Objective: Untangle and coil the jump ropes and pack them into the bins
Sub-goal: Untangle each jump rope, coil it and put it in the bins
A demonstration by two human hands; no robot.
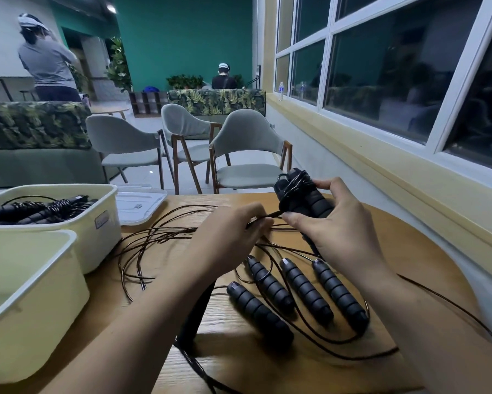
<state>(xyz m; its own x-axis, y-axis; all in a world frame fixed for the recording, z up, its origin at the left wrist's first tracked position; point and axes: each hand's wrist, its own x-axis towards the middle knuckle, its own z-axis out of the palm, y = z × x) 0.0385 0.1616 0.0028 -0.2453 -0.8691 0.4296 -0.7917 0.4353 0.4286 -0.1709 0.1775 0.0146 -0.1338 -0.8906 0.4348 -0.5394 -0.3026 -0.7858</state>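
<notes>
Left fingers [261, 223] pinch thin dark cord [274, 214] while right fingers [327, 184] grip black ribbed handles [316, 201] (cord-wrapped).

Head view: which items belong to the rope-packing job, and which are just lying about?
Job: left hand pinching cord, right hand gripping wrapped handles, four loose handles, tangled cords, far bin, near bin.
Lying about: white lid, chairs, water bottles.

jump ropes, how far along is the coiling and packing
Done: wrapped ropes already lie in the far bin. In hand: the right hand grips a pair of handles with cord wound round them, while the left hand pinches its free run. Left: four handles lie on the table with their loose cords crossing; those need untangling, coiling and packing.
</notes>
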